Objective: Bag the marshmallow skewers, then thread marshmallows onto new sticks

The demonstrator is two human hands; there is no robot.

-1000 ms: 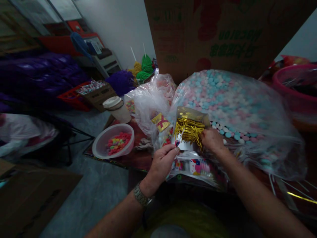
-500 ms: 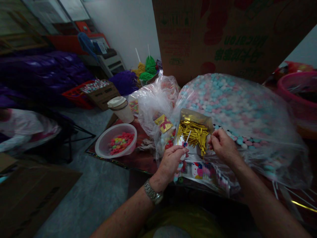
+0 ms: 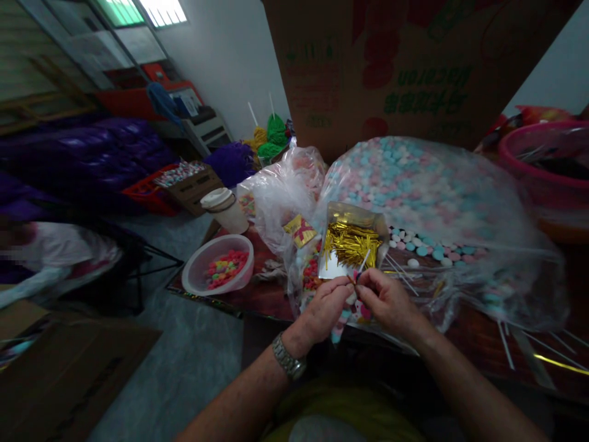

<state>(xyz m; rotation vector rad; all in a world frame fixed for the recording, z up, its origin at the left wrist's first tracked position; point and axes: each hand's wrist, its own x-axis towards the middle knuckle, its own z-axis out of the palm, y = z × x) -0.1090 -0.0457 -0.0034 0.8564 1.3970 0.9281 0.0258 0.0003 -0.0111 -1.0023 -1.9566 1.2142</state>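
My left hand (image 3: 322,310), with a metal watch at the wrist, is closed around a wrapped candy skewer. Its white stick (image 3: 365,260) points up and away, and pastel candy (image 3: 339,326) shows below the fingers. My right hand (image 3: 389,301) meets the left at the stick's base, thumb and fingertips pinched. A thin gold twist tie (image 3: 352,280) shows at the fingertips, partly hidden. Just beyond both hands, a small open box (image 3: 332,213) holds a heap of gold twist ties (image 3: 352,242). Printed wrappers (image 3: 363,312) lie under the hands, mostly covered.
A large clear bag of pastel candies (image 3: 414,178) fills the right side, before a tall carton (image 3: 331,80). On the left are a bowl of bright gummy rings (image 3: 193,270) and a lidded tub (image 3: 230,212). White sticks (image 3: 506,347) lie at right. Someone sits far left.
My right hand has moved left from beside the gold-tie box to the skewer in my left hand, and their fingertips now meet. The view has shifted slightly.
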